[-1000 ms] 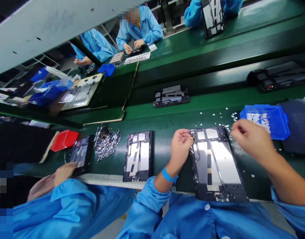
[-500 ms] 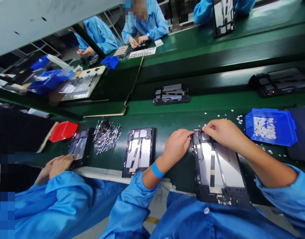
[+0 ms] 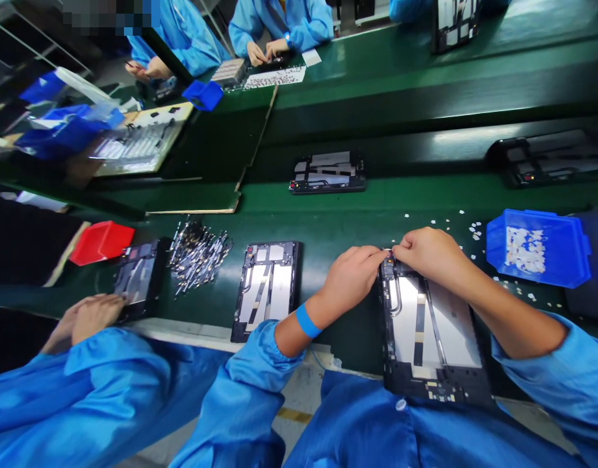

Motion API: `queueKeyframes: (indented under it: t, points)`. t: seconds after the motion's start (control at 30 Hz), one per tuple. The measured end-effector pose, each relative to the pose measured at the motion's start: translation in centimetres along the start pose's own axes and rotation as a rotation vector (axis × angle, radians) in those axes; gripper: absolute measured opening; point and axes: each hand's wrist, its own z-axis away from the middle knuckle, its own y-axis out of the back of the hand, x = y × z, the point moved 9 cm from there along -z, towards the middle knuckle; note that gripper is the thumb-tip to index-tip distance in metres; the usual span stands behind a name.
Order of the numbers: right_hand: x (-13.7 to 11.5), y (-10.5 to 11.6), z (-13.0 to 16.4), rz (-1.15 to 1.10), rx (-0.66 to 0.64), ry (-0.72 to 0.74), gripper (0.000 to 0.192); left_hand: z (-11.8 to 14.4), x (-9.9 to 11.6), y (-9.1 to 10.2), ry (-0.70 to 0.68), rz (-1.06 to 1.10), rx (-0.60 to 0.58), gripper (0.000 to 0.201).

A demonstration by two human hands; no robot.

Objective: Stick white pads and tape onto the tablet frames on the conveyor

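An opened tablet point(image 3: 452, 325), its silvery battery and dark frame exposed, lies before me at the bench's front edge. My left hand point(image 3: 356, 276), a blue band on its wrist, reaches the tablet's upper left corner with fingers pressed together. At the top edge, close beside it, my right hand point(image 3: 428, 255) has thumb and index finger pinched. Whatever either hand's fingertips hold is hidden or too small to make out. Both hands cover part of the corner, where a small camera part shows. Another opened tablet point(image 3: 267, 289) lies left of my left arm.
A blue bin point(image 3: 576, 250) of white pieces stands at right, with scraps scattered around it. Left are a pile of thin metallic strips point(image 3: 199, 257), a red bin point(image 3: 101, 243) and a co-worker's hands point(image 3: 94, 316) on a tablet. More tablets point(image 3: 328, 173) lie farther back.
My left fingertips have moved right along the tablet's top corner, nearer my right hand, and now cover more of the camera part. The view has shifted slightly.
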Motion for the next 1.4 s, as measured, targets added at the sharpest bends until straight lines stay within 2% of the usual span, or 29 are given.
queueKeyframes:
  t: [0.47, 0.63, 0.77, 0.87, 1.0, 1.1, 1.2, 1.3, 1.4]
  points:
    - [-0.1, -0.3, 0.0, -0.017, 0.0, 0.058, 0.03, -0.4, 0.1, -0.3, -0.03, -0.289, -0.163, 0.036]
    - [0.1, 0.0, 0.7, -0.072, 0.051, 0.158, 0.029, -0.5, 1.1, 0.1, -0.11, -0.404, -0.208, 0.038]
    - [0.7, 0.6, 2.7, -0.166, 0.216, 0.345, 0.027, -0.1, 0.8, 0.0, -0.111, -0.376, -0.248, 0.043]
    - [0.3, 0.1, 4.7, -0.037, 0.312, 0.552, 0.037, 0.2, 0.3, -0.2, -0.094, -0.347, -0.271, 0.048]
    - [-0.5, -1.5, 6.1, 0.226, 0.301, 0.741, 0.049, 0.2, -0.5, -0.3, -0.058, -0.286, -0.288, 0.053]
    - [-0.9, -1.2, 6.4, 0.336, 0.293, 0.794, 0.051, 0.1, -0.7, -0.2, -0.048, -0.132, -0.265, 0.053]
    - [-1.5, -0.7, 6.5, 0.414, 0.273, 0.843, 0.048, 0.1, -0.9, 0.4, -0.019, -0.048, -0.189, 0.051]
    - [-1.8, -0.3, 6.5, 0.47, 0.263, 0.876, 0.049, 0.2, -1.0, 1.1, 0.029, -0.103, -0.133, 0.048]
    - [-1.9, -0.3, 6.3, 0.479, 0.247, 0.908, 0.051, 0.5, -0.1, 1.1, -0.014, -0.19, -0.145, 0.043]
